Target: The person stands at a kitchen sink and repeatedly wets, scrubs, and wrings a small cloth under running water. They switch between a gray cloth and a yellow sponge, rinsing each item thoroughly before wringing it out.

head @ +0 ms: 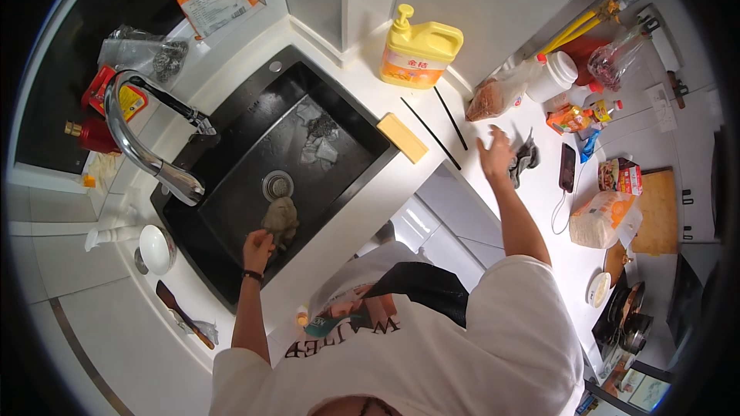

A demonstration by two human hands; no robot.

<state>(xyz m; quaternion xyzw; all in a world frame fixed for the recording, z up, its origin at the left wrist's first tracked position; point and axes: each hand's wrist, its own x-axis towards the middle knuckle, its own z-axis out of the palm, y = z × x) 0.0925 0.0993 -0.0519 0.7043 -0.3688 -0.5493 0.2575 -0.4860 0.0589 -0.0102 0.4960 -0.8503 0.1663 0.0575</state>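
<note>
My left hand (257,249) is over the near side of a black sink (217,185), its fingers curled at the edge of a grey-brown cloth (280,218). Whether they grip the cloth is unclear. The bunched cloth is just below the drain strainer (278,186). My right hand (495,153) reaches over the white counter with fingers apart and nothing seen in it. Right beside it lies a crumpled dark grey cloth (526,160). Left of that hand are two thin black sticks, one longer (430,133) and one shorter (450,118), and a yellow sponge-like block (402,137).
A chrome faucet (144,156) arches over the sink, where crumpled clear plastic (321,151) lies. A yellow pump jug (419,52) stands behind. To the right are a phone (568,167) with a cable, bottles and bags; at left, a white bowl (156,249) and a wooden spatula (184,313).
</note>
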